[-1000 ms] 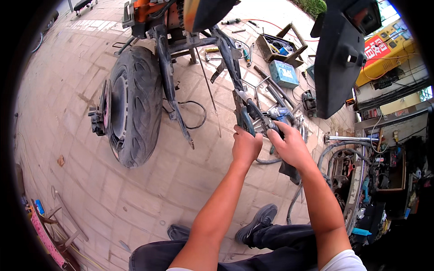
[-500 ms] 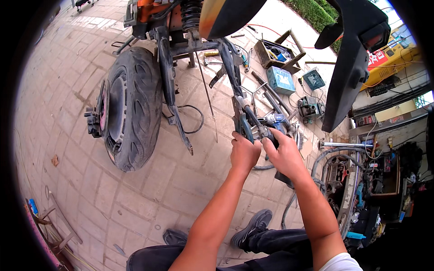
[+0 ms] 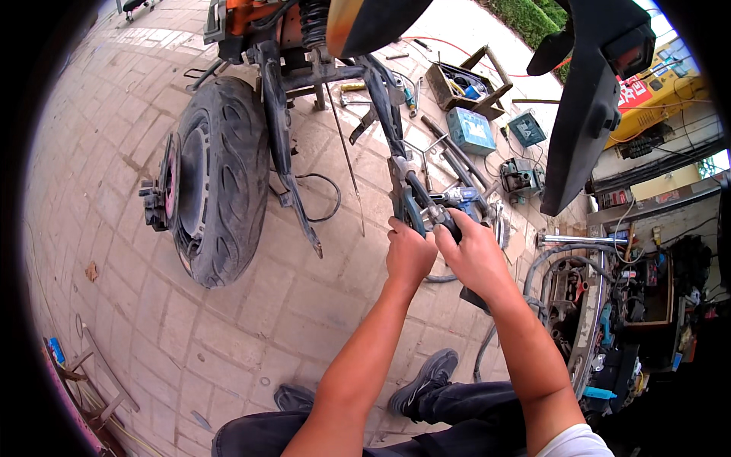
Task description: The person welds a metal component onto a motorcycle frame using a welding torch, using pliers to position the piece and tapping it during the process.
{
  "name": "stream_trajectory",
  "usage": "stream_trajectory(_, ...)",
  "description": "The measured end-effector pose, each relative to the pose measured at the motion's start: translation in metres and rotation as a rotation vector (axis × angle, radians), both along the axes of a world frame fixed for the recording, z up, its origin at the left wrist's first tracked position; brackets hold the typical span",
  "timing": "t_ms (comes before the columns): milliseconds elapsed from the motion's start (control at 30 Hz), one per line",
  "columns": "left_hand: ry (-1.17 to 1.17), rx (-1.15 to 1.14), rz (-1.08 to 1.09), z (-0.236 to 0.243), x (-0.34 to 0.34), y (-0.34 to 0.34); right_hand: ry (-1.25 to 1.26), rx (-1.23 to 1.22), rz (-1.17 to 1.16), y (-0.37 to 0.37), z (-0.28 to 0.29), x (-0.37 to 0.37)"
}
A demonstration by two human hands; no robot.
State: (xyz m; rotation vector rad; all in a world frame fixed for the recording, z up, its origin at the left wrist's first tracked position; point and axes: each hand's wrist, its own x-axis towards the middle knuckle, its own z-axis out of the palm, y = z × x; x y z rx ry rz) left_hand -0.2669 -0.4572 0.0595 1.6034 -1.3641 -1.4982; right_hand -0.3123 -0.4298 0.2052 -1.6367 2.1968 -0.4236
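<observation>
My right hand point(image 3: 474, 255) is closed around a cordless power tool point(image 3: 448, 219) with a black body, a silver nose and a block at the bottom of its grip. From its nose a dark shaft point(image 3: 419, 188) runs up to the lower end of a black frame arm point(image 3: 390, 129). My left hand point(image 3: 411, 255) is closed on a dark curved handle point(image 3: 413, 212), plier-like in shape, beside that shaft. The handle's lower end is hidden in my fingers. Both hands are close together, nearly touching. The arm belongs to a partly dismantled scooter, above my hands.
A wheel with a black tyre point(image 3: 232, 183) stands left of the frame. A second frame arm point(image 3: 285, 160) hangs beside it. Right lie a blue power tool point(image 3: 464, 199), a blue box point(image 3: 470, 131), a wooden toolbox point(image 3: 464, 95) and a workbench with clutter. A black fender point(image 3: 582, 129) hangs upper right.
The whole view has shifted slightly, so the scooter sits a little further left and higher. Both hands keep their hold, with hardly any movement against the frame.
</observation>
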Motion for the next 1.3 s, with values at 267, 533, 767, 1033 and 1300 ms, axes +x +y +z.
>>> stream_trajectory(267,0.007,0.004,-0.014,-0.001,-0.002,0.001,0.015,-0.002,0.019,0.006,0.001,0.002)
stream_trajectory(533,-0.009,0.003,-0.006,-0.002,-0.003,0.0,0.003,-0.017,0.027,0.009,0.004,0.0)
stream_trajectory(767,-0.009,0.0,-0.021,-0.003,-0.001,0.001,-0.052,0.022,0.008,0.009,0.002,0.003)
stream_trajectory(1033,0.011,0.004,-0.029,-0.004,-0.001,-0.001,0.15,-0.114,0.067,0.014,-0.015,0.001)
stream_trajectory(1300,0.025,-0.006,-0.032,-0.005,0.0,0.0,0.238,-0.163,0.085,0.016,-0.022,0.002)
